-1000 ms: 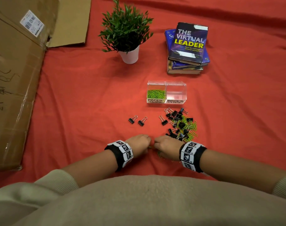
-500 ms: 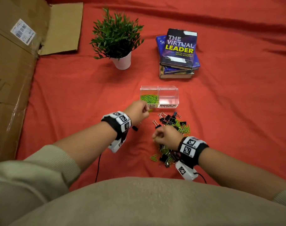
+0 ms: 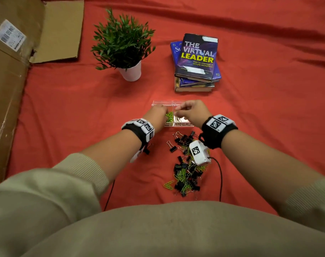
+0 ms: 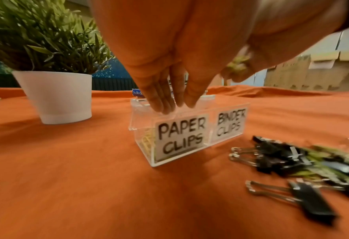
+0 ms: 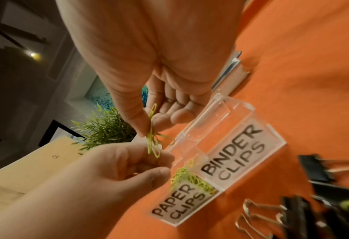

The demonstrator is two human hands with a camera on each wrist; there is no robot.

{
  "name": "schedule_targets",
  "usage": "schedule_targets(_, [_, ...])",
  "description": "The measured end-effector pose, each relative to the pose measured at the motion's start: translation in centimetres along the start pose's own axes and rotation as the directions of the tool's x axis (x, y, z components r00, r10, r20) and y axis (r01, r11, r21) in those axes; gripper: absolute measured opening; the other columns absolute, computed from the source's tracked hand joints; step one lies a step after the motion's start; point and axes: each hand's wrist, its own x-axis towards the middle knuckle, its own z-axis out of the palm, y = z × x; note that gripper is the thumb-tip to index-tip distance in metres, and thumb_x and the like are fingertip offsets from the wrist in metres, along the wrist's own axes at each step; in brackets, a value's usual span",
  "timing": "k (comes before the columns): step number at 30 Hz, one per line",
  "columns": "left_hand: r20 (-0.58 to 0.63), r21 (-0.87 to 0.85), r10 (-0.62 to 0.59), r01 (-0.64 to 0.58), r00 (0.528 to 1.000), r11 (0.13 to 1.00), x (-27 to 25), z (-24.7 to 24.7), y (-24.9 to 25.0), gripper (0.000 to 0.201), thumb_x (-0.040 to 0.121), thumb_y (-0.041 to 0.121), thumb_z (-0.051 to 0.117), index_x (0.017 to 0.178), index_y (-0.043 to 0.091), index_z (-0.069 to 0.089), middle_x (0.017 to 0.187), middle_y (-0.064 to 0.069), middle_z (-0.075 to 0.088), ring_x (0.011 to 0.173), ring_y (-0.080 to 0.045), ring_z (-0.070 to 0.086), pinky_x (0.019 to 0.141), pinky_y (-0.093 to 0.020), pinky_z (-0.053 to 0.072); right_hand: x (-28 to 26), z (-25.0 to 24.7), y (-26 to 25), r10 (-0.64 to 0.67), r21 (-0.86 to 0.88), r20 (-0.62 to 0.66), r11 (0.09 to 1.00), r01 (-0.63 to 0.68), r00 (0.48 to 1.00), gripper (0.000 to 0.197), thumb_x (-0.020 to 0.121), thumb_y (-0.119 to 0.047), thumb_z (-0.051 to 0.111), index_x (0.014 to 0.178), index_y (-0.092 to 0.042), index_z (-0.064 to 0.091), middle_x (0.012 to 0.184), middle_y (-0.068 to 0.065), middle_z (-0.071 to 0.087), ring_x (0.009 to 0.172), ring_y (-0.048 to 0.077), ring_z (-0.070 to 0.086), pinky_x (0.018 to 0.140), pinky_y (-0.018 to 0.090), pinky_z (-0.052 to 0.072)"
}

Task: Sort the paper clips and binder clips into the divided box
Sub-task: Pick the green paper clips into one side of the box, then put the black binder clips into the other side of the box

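A clear divided box point(image 3: 182, 125) point(image 4: 143, 127) point(image 5: 231, 113) stands on the red cloth, labelled PAPER CLIPS on the left and BINDER CLIPS on the right. Green paper clips point(image 3: 169, 116) point(image 5: 192, 179) lie in the left compartment. My right hand point(image 3: 177, 113) point(image 5: 149, 129) hovers over the box and pinches a few green paper clips point(image 5: 152, 140) between thumb and fingers. My left hand point(image 3: 162, 111) point(image 4: 177, 103) point(image 5: 163, 163) hangs over the paper clip compartment, fingers pointing down with nothing visible between them. A mixed pile of black binder clips and green paper clips point(image 3: 185, 171) point(image 4: 292, 161) point(image 5: 312, 186) lies in front of the box.
A potted plant point(image 3: 124, 45) point(image 4: 57, 97) stands behind the box to the left, a stack of books point(image 3: 197, 60) behind it to the right. Flattened cardboard point(image 3: 9, 89) covers the left edge. A single binder clip point(image 3: 172, 147) sits left of the pile. A cable point(image 3: 220, 175) trails from my right wrist.
Both hands rose from the near end of the pile and moved forward to the box, the left one first. The right hand now carries green paper clips over it.
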Motion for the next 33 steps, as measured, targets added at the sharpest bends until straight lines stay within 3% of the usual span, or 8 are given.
schedule_targets(3, [-0.174,-0.071,0.024,-0.036,0.984,0.997,-3.7,1.4,-0.1,0.020,0.088,0.013,0.055,0.106,0.007,0.062,0.110,-0.012,0.054,0.107,-0.028,0.052,0.093,-0.036,0.042,2.4,1.2,-0.5,-0.026,-0.038,-0.022,0.999,0.025,0.999,0.011,0.077,-0.002,0.072,0.076,-0.011,0.066,0.068,0.002,0.064,0.061,0.012,0.061,0.065,0.025,0.054])
schedule_targets(6, [-0.021,-0.060,0.097,-0.098,0.995,0.993,-8.1,4.1,0.6,0.018,0.087,0.014,0.052,0.101,0.007,0.061,0.106,-0.011,0.055,0.103,-0.027,0.054,0.088,-0.036,0.045,4.0,3.1,-0.4,-0.078,-0.202,-0.009,0.977,0.074,0.997,0.006,0.078,-0.006,0.070,0.078,-0.011,0.067,0.077,0.008,0.069,0.072,0.018,0.064,0.077,0.036,0.055])
schedule_targets(10, [0.198,-0.042,0.298,-0.296,0.934,0.954,-12.4,7.6,2.2,0.026,0.090,0.015,0.049,0.114,0.015,0.059,0.113,-0.007,0.054,0.106,-0.024,0.053,0.086,-0.040,0.050,4.2,4.7,-0.1,-0.168,-0.471,0.064,0.864,0.178,0.984,0.011,0.081,-0.007,0.063,0.092,-0.007,0.068,0.094,0.011,0.071,0.084,0.022,0.065,0.083,0.036,0.054])
schedule_targets(14, [0.268,0.025,0.390,-0.411,0.881,0.911,-12.9,9.0,2.7,0.035,0.095,0.016,0.045,0.128,0.022,0.055,0.116,-0.009,0.052,0.110,-0.026,0.052,0.082,-0.040,0.051,2.7,4.0,0.2,-0.233,-0.538,0.131,0.800,0.267,0.963,0.028,0.084,-0.012,0.063,0.111,-0.007,0.063,0.112,0.010,0.065,0.102,0.022,0.061,0.092,0.029,0.048])
schedule_targets(19, [0.259,0.103,0.362,-0.398,0.896,0.912,-11.9,8.7,1.7,0.041,0.094,0.014,0.048,0.134,0.023,0.049,0.127,-0.007,0.049,0.119,-0.026,0.048,0.089,-0.039,0.048,-1.6,2.4,1.8,-0.257,-0.493,0.087,0.829,0.266,0.962,0.021,0.087,-0.014,0.060,0.108,-0.012,0.064,0.103,0.003,0.066,0.091,0.013,0.059,0.084,0.022,0.048])
schedule_targets(24, [0.154,0.087,0.298,-0.313,0.942,0.946,-10.8,7.3,-0.6,0.040,0.090,0.016,0.051,0.128,0.027,0.054,0.123,-0.004,0.053,0.116,-0.026,0.050,0.091,-0.035,0.045,-7.4,1.6,5.8,-0.082,-0.521,0.235,0.830,0.197,0.968,0.016,0.088,-0.013,0.056,0.102,-0.017,0.063,0.089,-0.004,0.063,0.076,0.010,0.060,0.068,0.021,0.051])
schedule_targets(29, [0.100,0.084,0.199,-0.208,0.975,0.975,-10.5,5.9,-2.2,0.044,0.088,0.007,0.053,0.126,0.028,0.059,0.109,-0.005,0.054,0.107,-0.025,0.051,0.086,-0.036,0.046,-10.6,1.9,9.8,-0.029,-0.693,0.361,0.660,0.289,0.932,0.022,0.089,-0.024,0.058,0.109,-0.017,0.063,0.104,-0.002,0.056,0.100,0.012,0.049,0.086,0.024,0.045])
schedule_targets(33, [0.060,-0.017,0.106,-0.105,0.993,0.994,-10.9,6.0,-2.9,0.044,0.084,0.008,0.055,0.123,0.028,0.060,0.102,-0.005,0.052,0.099,-0.025,0.054,0.084,-0.038,0.048,-10.4,1.3,10.1,-0.027,-0.706,0.258,0.677,0.208,0.966,0.025,0.088,-0.028,0.059,0.107,-0.014,0.064,0.103,0.001,0.056,0.103,0.016,0.051,0.083,0.025,0.048])
